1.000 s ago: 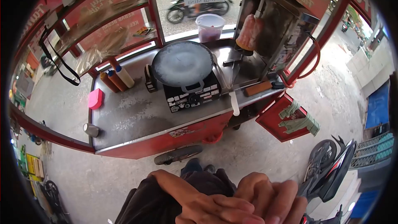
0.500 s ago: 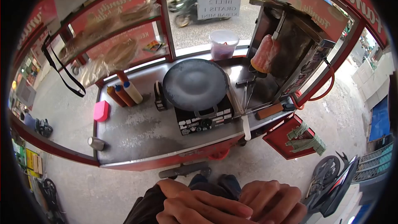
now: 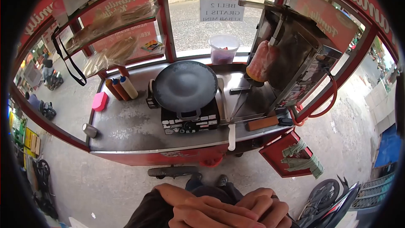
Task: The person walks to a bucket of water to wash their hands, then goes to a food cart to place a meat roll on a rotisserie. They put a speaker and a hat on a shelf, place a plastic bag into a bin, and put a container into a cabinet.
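Note:
Both my hands are low in front of my body, over the ground and short of the cart. My left hand (image 3: 211,213) lies with its fingers stretched toward the right, their tips meeting the other hand. My right hand (image 3: 265,207) has bent fingers close together. Both palms are hidden, and I see nothing held. On the steel counter (image 3: 126,137) beyond them, a dark domed pan (image 3: 185,86) covers a gas stove (image 3: 190,122). A white-handled knife (image 3: 231,137) sticks out over the front edge.
Sauce bottles (image 3: 122,88), a pink box (image 3: 100,101) and a metal cup (image 3: 89,130) stand at left. A lidded tub (image 3: 223,49) and a meat spit (image 3: 262,62) are behind. A red side shelf (image 3: 287,154) holds a striped cloth (image 3: 301,158).
My view has shifted, so the cart appears further left. My hands have come closer together and overlap more. The motorbike outside the front window has gone from view.

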A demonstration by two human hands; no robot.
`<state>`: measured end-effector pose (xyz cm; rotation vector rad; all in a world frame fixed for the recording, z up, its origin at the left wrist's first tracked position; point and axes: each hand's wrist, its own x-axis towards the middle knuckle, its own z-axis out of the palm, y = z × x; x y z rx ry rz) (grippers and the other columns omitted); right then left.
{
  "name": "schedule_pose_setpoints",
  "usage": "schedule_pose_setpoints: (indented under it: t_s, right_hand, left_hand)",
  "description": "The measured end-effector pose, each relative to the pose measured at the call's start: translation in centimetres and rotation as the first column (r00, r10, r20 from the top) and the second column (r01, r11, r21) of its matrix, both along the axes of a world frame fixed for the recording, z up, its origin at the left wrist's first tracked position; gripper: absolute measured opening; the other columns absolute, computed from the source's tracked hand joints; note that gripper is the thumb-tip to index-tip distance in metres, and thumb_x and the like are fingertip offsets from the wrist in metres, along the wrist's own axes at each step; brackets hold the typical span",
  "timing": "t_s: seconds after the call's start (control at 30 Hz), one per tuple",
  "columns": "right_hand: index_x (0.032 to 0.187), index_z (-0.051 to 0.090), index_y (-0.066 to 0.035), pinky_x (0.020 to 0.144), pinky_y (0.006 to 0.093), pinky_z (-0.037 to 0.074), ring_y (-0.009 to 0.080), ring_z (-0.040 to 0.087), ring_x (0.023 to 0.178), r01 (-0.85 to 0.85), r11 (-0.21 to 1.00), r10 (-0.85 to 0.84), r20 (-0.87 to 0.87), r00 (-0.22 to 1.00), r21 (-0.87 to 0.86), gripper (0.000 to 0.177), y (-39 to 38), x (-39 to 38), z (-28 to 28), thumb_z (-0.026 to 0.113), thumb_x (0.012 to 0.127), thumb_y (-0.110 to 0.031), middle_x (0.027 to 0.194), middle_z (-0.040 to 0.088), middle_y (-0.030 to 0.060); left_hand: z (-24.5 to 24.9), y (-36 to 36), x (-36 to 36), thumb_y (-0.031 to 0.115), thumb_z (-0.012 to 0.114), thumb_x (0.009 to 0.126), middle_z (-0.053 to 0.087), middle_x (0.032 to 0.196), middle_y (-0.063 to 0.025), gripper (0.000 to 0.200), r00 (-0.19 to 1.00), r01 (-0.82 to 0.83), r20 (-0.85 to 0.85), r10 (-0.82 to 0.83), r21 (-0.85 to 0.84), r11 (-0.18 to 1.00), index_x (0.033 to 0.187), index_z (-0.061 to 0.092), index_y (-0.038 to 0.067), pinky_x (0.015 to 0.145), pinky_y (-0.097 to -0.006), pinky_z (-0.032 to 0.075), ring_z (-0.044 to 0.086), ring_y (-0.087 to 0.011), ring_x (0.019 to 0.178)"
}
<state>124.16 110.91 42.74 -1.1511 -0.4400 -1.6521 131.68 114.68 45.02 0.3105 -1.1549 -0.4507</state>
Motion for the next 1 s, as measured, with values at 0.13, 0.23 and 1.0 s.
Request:
schedule_pose_setpoints:
  t_s: [0.13,0.23,1.0]
  right_hand:
    - [0.075,0.055,0.0,0.075,0.0399,0.055,0.0308,0.062,0.084,-0.191,0.98,0.184,-0.107,0.977,-0.053,0.013,-2.8,-3.2,-2.0,0.068,0.079,-0.004,0.093,0.06,0.0129]
    - [0.074,0.057,-0.001,0.072,0.0409,0.056,0.0314,0.062,0.083,-0.231,0.962,0.199,-0.207,0.958,-0.145,0.012,-4.6,-3.8,-2.9,0.068,0.077,0.0,0.093,0.061,0.013]
    - [0.107,0.06,-0.006,0.073,0.0362,0.049,0.0294,0.06,0.089,-0.212,0.977,-0.002,-1.0,-0.011,0.001,0.028,-2.4,-6.1,-37.6,0.064,0.079,-0.012,0.101,0.06,0.0115]
  left_hand:
    - [-1.8,0.0,-2.6,0.026,0.054,0.09,0.052,0.069,0.0041,0.015,0.989,-0.132,-0.047,0.138,0.122,0.984,0.082,0.053,0.013,0.057,-0.0203,0.047,0.051,-0.0086,0.055]
    - [-4.0,2.8,-8.0,0.027,0.053,0.09,0.051,0.068,0.0054,0.016,0.758,-0.16,-0.548,0.354,0.37,0.915,0.082,0.054,0.013,0.055,-0.0184,0.046,0.05,-0.0073,0.054]
    - [-40.1,6.9,-1.5,0.014,0.057,0.088,0.059,0.109,-0.0183,0.027,0.73,0.585,-0.461,0.505,0.803,-0.113,0.11,0.046,0.002,0.086,-0.0407,0.051,0.059,-0.0271,0.104]
